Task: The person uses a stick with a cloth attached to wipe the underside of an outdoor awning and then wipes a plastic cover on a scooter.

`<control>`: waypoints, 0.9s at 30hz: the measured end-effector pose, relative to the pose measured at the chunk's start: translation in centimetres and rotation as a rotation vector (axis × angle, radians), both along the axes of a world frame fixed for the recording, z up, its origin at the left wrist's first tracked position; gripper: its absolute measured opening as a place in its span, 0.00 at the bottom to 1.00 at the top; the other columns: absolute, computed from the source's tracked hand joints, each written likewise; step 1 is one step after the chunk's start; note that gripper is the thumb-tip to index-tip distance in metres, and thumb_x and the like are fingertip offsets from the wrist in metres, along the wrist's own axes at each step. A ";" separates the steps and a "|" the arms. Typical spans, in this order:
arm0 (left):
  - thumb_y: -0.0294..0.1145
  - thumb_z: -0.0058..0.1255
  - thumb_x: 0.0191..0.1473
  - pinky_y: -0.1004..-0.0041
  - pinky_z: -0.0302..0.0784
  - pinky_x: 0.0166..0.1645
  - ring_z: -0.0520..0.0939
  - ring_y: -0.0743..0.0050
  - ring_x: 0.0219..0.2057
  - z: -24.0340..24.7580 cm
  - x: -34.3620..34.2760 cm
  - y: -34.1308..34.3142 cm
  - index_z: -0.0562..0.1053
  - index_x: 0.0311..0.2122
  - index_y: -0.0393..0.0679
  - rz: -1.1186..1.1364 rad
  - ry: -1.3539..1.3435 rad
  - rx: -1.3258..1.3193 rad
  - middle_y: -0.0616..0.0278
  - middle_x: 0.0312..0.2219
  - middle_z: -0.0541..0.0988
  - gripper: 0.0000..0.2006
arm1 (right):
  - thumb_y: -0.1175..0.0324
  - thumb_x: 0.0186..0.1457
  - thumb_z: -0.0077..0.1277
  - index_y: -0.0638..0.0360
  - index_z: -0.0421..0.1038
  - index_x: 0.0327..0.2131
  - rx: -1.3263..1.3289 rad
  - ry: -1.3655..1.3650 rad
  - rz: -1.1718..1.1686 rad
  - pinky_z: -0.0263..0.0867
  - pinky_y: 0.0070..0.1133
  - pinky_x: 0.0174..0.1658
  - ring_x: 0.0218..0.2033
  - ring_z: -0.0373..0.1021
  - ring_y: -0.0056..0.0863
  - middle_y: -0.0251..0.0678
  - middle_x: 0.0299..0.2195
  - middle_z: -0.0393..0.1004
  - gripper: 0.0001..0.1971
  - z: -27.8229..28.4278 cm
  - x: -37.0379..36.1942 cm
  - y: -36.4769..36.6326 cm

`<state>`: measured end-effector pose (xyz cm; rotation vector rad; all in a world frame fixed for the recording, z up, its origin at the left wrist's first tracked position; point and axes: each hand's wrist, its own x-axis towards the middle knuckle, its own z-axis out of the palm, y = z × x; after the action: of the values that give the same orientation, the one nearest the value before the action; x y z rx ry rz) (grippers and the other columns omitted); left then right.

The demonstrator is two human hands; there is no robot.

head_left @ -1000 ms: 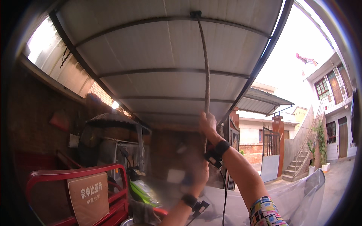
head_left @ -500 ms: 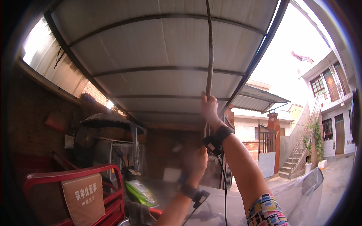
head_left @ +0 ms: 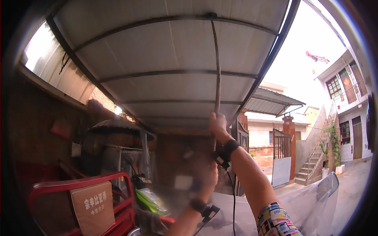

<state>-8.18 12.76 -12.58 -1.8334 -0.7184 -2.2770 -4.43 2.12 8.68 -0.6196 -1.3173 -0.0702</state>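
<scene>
A long, slightly bent wooden pole rises almost straight up under the ceiling. Its small dark end is at the farthest-up roof beam, seeming to touch it. My right hand wraps round the pole's lower part, the arm raised and its sleeve brightly patterned. Below it, my left hand closes round the pole near its lower end, partly blurred. Both wrists carry dark bands with small black devices, from which cables hang. What sits at the pole's bottom is hidden by my left hand.
Overhead is a pale panelled roof on dark metal beams. At lower left stands a red metal frame with a brown panel, beside a green vehicle part. Clear plastic sheeting spreads at lower right, before a gate and stairs.
The pole and both hands have come down, my right hand most clearly. The pole's dark upper end, out of view before, now shows at the roof beam. Both hands keep their grip.
</scene>
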 end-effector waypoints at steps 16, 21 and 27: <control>0.39 0.32 0.48 0.68 0.60 0.18 0.66 0.66 0.12 2.3 -0.5 -9.6 0.63 0.17 0.42 0.485 0.061 0.191 0.61 0.08 0.62 0.14 | 0.54 0.48 0.41 0.70 0.65 0.23 0.119 -0.124 0.154 0.60 0.31 0.28 0.23 0.67 0.40 0.49 0.19 0.68 0.22 1.0 -1.8 -5.9; 0.56 0.26 0.52 0.77 0.51 0.09 0.57 0.79 0.03 5.2 -2.7 -16.7 0.58 0.11 0.46 -0.470 -0.051 -0.277 0.69 0.02 0.56 0.27 | 0.53 0.48 0.40 0.70 0.64 0.21 0.227 -0.156 0.197 0.60 0.32 0.27 0.22 0.66 0.42 0.50 0.19 0.67 0.23 3.1 -4.2 -8.5; 0.58 0.26 0.51 0.79 0.46 0.07 0.56 0.82 0.02 7.5 -5.5 -17.5 0.55 0.09 0.49 -0.279 -0.134 -0.243 0.69 0.01 0.55 0.28 | 0.52 0.48 0.39 0.70 0.64 0.23 -0.018 -0.171 0.427 0.61 0.34 0.31 0.25 0.65 0.48 0.52 0.21 0.68 0.24 5.0 -7.2 -10.1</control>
<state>-13.67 -4.72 -5.10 -2.0132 -0.8391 -2.6103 -11.62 -7.93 13.67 -0.3417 -1.5931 0.2428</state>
